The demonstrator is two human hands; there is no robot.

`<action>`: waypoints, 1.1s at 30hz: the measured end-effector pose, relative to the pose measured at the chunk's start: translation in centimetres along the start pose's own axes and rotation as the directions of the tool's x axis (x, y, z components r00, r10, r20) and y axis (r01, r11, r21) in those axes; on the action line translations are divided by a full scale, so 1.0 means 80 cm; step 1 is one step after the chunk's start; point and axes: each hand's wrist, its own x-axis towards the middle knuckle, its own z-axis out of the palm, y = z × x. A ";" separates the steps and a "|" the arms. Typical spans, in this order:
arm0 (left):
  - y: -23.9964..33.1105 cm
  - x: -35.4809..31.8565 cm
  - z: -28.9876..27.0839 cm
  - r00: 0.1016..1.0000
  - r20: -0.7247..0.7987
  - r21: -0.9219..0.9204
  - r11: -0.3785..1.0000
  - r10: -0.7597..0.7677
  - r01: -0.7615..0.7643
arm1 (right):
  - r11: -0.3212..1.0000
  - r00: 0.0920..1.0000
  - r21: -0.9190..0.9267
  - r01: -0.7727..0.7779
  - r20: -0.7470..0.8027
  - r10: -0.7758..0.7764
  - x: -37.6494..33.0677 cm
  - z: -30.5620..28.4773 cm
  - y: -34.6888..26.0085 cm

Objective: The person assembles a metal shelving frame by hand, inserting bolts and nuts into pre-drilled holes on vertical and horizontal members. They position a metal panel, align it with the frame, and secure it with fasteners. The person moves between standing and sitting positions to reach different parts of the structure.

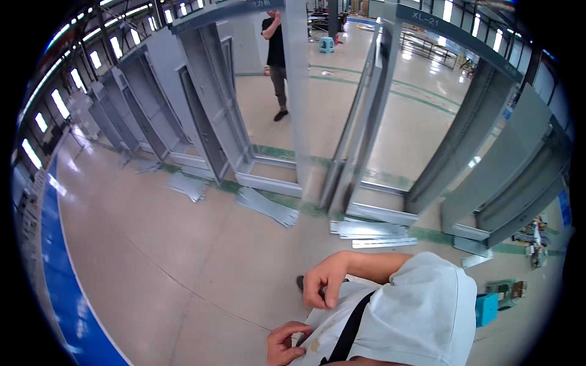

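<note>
My right hand (325, 279) is in front of my white shirt (409, 311), its forearm coming out of the short sleeve on the right. Its fingers are curled down close to the thumb, and nothing shows in them. Lower, by the bottom edge, my left hand (284, 343) is beside the shirt front. Its fingers are bent, with a gap to the thumb and nothing visible between. A black strap (353, 329) crosses the shirt. Neither hand touches the grey cabinet frames; the nearest is an upright open frame (381, 210) beyond my right hand.
More grey cabinets (268, 183) stand in a row to the left and right. Flat metal plates (268, 206) and strips (383, 243) lie on the floor before them. A person (278, 61) stands behind the row. A blue box (486, 309) is at right; a blue floor band (73, 293) runs at left.
</note>
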 end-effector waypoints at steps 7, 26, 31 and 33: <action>0.062 0.102 -0.098 0.878 0.279 0.282 0.908 -0.388 0.311 | 0.985 0.988 -0.085 -0.149 0.038 0.153 0.024 -0.107 -0.061; 0.067 0.167 -0.215 0.875 0.308 0.510 0.841 -0.374 0.179 | 0.987 0.811 0.140 -0.080 -0.566 0.146 -0.003 -0.078 0.086; -0.056 -0.002 -0.301 0.720 -0.424 -0.103 0.819 -0.549 0.564 | 0.974 0.908 0.002 -0.225 -0.362 0.211 0.090 -0.165 0.091; -0.172 -0.045 -0.364 0.672 -0.466 -0.036 0.771 -0.576 0.636 | 0.976 0.867 -0.038 -0.215 -0.467 0.173 0.094 -0.176 0.102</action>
